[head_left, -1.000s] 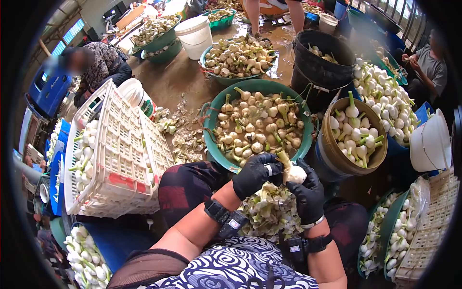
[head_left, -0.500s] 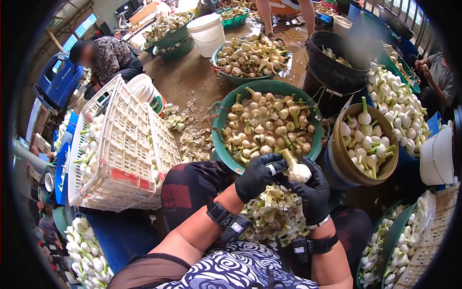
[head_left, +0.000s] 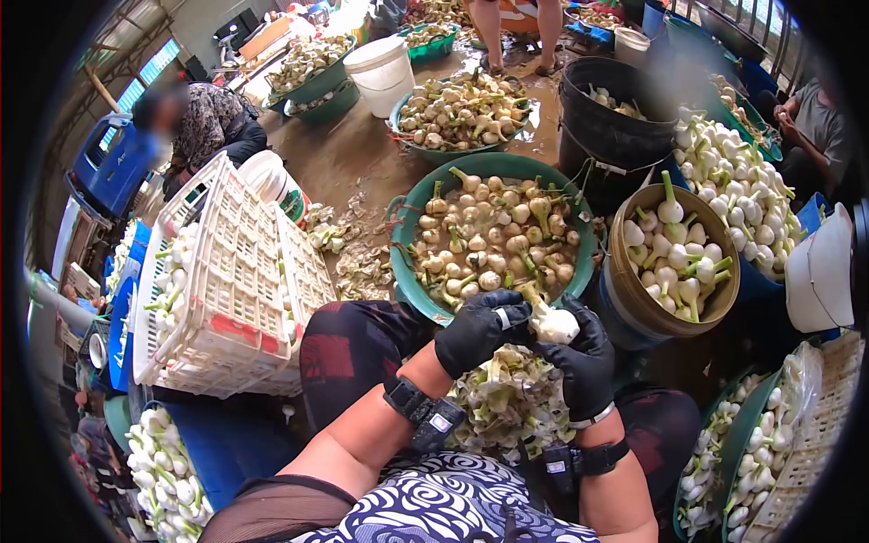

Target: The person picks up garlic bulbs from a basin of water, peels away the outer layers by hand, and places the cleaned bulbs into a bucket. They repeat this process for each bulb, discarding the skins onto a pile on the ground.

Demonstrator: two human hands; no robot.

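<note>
A garlic bulb with a short stem is between my two black-gloved hands, above the near rim of a green basin. My right hand is closed around the bulb from the right side. The fingers of my left hand are pinched together at its stem end; a white band shows on one finger. Stripped garlic skins are heaped in my lap just below. In front of my hands, the green basin holds many unpeeled bulbs in murky water.
To the right stands a bucket of white bulbs, beside a black bucket. White plastic crates of garlic stand on the left. Another full basin lies ahead. Loose skins litter the wet floor. Other people sit on both sides.
The view has shifted slightly. The bulb has turned a little in my hands, and its pale underside now faces more to the right. Both hands stay at it.
</note>
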